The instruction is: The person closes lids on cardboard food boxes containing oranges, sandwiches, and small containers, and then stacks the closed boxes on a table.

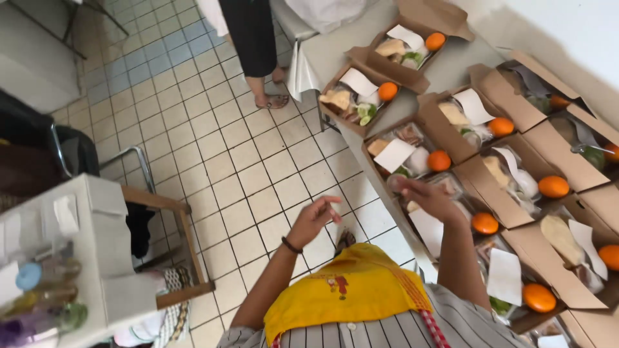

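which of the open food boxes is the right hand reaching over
The right hand hovers over the open brown box at the table's near edge, the one with an orange just right of the wrist. The other boxes lie farther along the table, away from the hand.

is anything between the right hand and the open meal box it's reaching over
Nothing visible. The right hand hovers directly over the open box, whose lid is folded back. The left hand hangs apart, over the floor.

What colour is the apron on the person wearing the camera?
Yellow apron, with a small red print, over a striped shirt; seen in the head view.
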